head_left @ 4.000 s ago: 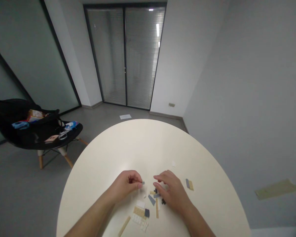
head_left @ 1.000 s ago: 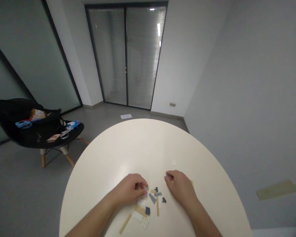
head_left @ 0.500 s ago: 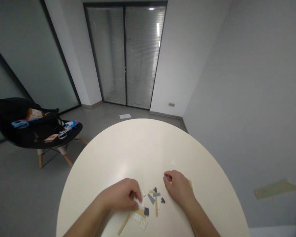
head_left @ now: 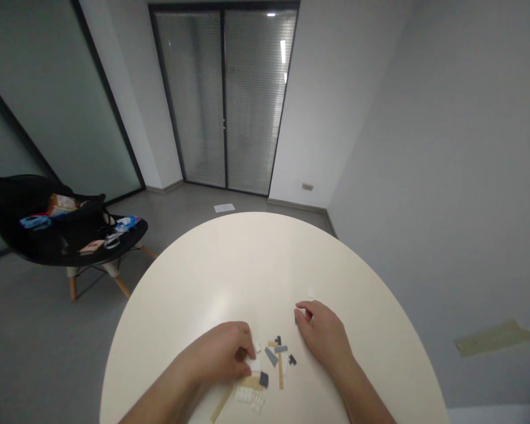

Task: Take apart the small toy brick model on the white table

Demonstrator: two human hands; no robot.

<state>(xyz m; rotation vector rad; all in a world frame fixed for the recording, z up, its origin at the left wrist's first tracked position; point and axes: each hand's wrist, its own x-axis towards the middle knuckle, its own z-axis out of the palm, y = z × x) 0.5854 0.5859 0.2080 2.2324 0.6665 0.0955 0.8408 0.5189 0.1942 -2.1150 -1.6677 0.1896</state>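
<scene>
Your left hand (head_left: pixel 221 356) and right hand (head_left: pixel 324 335) rest palm-down, fingers curled; grasp indiscernible. Flat pieces (head_left: pixel 271 356): grey, tan, white.

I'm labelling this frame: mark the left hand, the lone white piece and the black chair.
left hand (head_left: pixel 223 356), head view, back of hand.
white piece (head_left: pixel 310 292), head view, its top.
black chair (head_left: pixel 48 254), head view, seat front.

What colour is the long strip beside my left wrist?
Tan; the long strip shows best in the head view.
</scene>
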